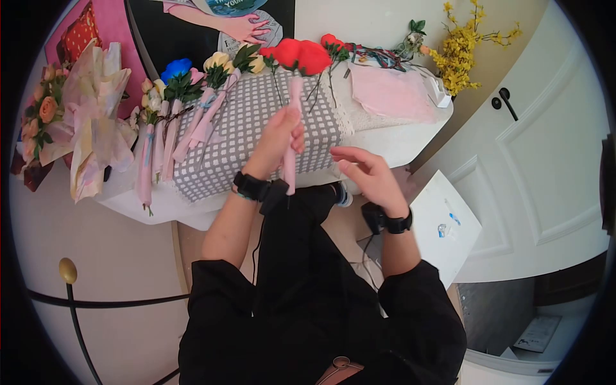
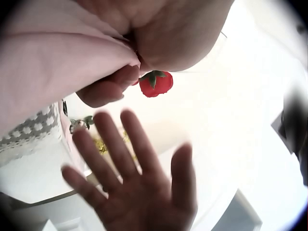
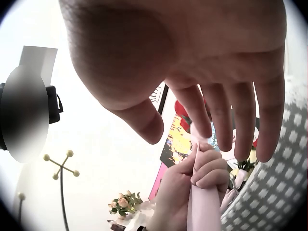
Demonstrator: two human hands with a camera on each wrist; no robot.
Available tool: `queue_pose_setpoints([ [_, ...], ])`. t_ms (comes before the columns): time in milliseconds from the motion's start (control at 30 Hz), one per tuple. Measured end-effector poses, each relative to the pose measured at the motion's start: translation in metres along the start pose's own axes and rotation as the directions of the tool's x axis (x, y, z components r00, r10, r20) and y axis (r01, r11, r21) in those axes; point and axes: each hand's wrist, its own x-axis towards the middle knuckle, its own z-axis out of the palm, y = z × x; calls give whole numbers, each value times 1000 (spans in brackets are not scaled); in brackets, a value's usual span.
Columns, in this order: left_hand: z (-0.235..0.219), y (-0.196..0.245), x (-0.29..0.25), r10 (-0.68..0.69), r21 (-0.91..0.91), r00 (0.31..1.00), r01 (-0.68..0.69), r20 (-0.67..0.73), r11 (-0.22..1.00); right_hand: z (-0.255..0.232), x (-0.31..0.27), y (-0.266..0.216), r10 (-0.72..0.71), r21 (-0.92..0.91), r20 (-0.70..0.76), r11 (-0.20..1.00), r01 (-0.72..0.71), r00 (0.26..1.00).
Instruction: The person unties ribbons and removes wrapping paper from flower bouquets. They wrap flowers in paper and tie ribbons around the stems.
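My left hand [image 1: 280,142] grips a stem wrapped in pink paper [image 1: 290,172], held upright with large red flowers [image 1: 298,56] at its top. In the left wrist view the pink wrap [image 2: 57,72] passes through the curled fingers, and a red bloom [image 2: 156,84] shows beyond. My right hand [image 1: 373,179] is held to the right of the wrap, apart from it, with nothing in it. Its fingers are spread and extended in the right wrist view, where the left hand [image 3: 187,185] is seen round the wrap [image 3: 204,207].
Several wrapped flowers [image 1: 146,168] lie at the left of the checked cloth [image 1: 240,102]. Pink sheets [image 1: 391,93] lie at the right, near a yellow plant [image 1: 463,58]. A large bouquet [image 1: 96,128] stands far left. A white stool [image 1: 446,224] stands at the lower right.
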Motion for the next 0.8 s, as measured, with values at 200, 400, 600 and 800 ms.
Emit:
queue_pose_setpoints([
  [200,-34,-4,31,7,-169,997,-20,-76,985,-78,45,-26,-47,-593,-77,805,-8,996],
  [400,-36,-2,28,9,-254,998,-25,-62,967,-161,169,18,-146,-932,-60,362,-3,987],
  [600,-36,4,28,-53,-311,998,45,-19,949,-189,283,83,-59,-973,-231,35,-229,971],
  [800,-38,6,29,-94,-381,996,90,9,920,-193,327,115,-25,-972,-223,-68,-225,974],
])
